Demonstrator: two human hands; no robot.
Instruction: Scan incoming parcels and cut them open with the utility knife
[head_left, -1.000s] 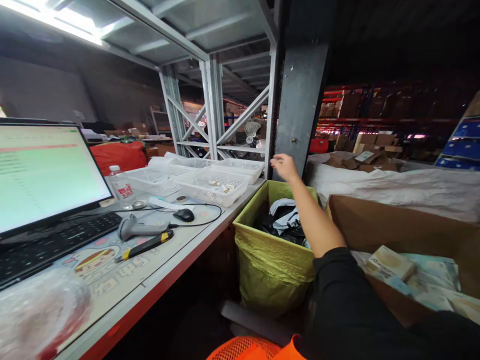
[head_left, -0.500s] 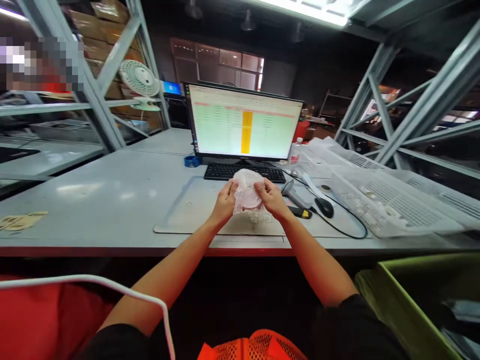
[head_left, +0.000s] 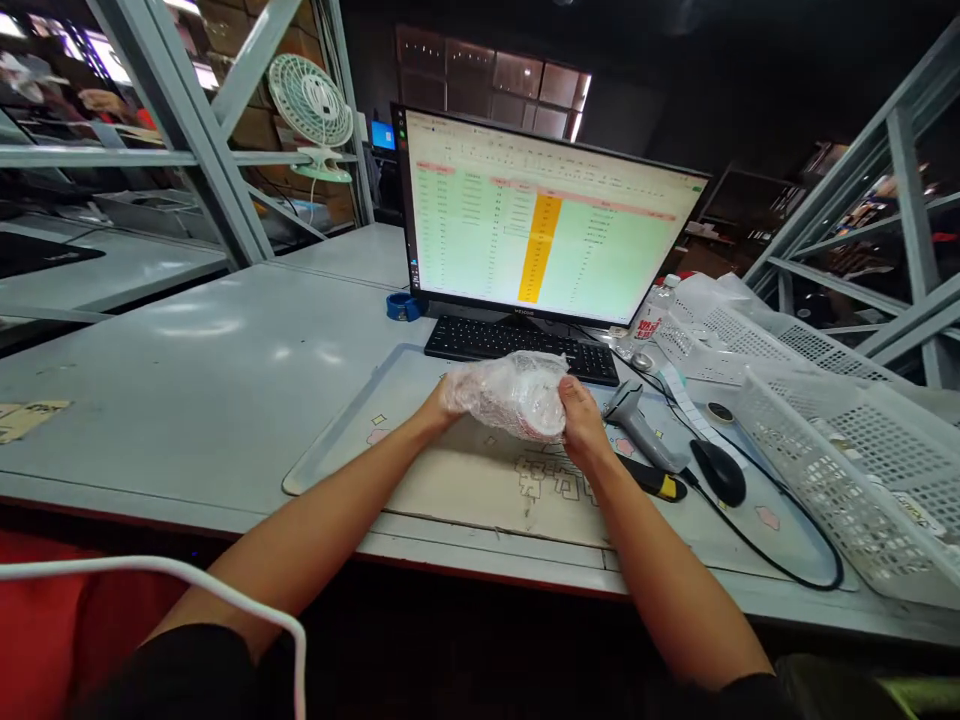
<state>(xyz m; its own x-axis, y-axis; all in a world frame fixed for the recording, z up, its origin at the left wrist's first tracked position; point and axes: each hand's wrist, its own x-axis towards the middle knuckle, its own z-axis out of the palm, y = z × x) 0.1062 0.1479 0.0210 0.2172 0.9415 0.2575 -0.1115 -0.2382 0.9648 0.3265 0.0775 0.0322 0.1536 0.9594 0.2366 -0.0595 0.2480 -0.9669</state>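
A clear bubble-wrap bag [head_left: 491, 392] is held up over the desk mat, in front of the keyboard. Through its right part shows a round, pale thing with a reddish lower edge; its kind cannot be made out. My right hand [head_left: 581, 410] grips the bag's right end, thumb on top and fingers curled behind. My left hand [head_left: 442, 400] is at the bag's left end, mostly covered by the plastic, so its fingers are hidden. Just right of my right hand lie a grey barcode scanner [head_left: 643, 428] and a black-and-yellow cutter [head_left: 660, 482].
Behind the bag stand a black keyboard [head_left: 480, 340] and a monitor [head_left: 555, 230] showing a spreadsheet. A mouse [head_left: 718, 472] and its looping cable lie to the right, beside white plastic baskets [head_left: 847, 500]. Blue tape [head_left: 403, 306] sits at the monitor's left.
The view has moved closer and tilted. My left hand has gone from gripping the bag's left edge in plain sight to being mostly covered by plastic; the bag now stretches wider leftward.
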